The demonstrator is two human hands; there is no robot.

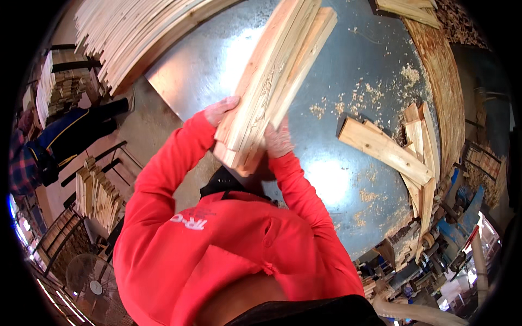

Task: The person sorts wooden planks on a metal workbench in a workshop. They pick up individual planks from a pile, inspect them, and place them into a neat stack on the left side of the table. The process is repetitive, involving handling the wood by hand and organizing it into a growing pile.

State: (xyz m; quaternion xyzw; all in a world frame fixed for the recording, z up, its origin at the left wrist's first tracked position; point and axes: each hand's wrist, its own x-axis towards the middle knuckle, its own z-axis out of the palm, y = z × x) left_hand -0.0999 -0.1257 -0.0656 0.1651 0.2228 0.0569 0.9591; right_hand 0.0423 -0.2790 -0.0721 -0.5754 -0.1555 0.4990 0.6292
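Note:
Between my two hands is a bundle of long wooden boards [263, 81], tilted away from me over the metal table [212, 60]. My left hand [222, 108] grips the bundle's left side near its close end, thumb laid against the wood. On the opposite side my right hand [279, 138] presses around the edge, its fingers partly hidden by the boards. The close ends of the boards are slightly uneven and hang near my body, past the table's edge. One board on the right stands a little apart from the others at the far end.
A large stack of strips [147, 32] fills the far left. Loose offcuts [386, 152] lie crossed on the table's right, among wood shavings [410, 74]. Machinery [435, 255] stands at the lower right. Another person [60, 138] is at the left, near racks of wood [98, 193] and a fan [95, 287].

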